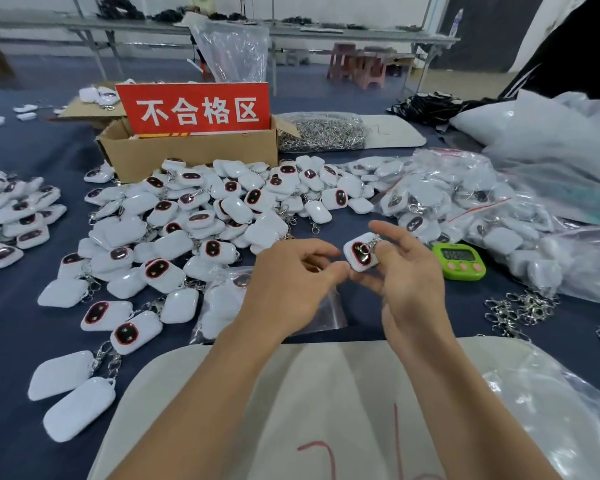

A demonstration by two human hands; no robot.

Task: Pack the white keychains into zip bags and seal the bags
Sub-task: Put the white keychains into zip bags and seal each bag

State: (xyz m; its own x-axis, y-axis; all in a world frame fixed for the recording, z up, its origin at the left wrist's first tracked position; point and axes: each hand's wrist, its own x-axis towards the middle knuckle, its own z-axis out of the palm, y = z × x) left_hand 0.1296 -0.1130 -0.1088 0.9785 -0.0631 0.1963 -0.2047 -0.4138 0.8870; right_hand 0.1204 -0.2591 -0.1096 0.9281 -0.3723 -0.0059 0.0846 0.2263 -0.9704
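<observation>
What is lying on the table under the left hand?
A clear zip bag holding at least one white keychain. The left hand covers its middle, so the count and the seal cannot be seen.

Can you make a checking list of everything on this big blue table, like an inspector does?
Surface: dark blue table cover, crowded; a cream cloth at the near edge.
Job's things: big pile of white keychains; one zip bag with keychains inside lies under the left hand; filled bags heaped at the right.
Clutter: green timer, cardboard box with a red sign, loose metal clasps.
Hands: right hand holds one keychain; the left hand's fingertips meet its edge, grip unclear.
Cables: nothing seen.
Surroundings: long tables and stools behind.
</observation>
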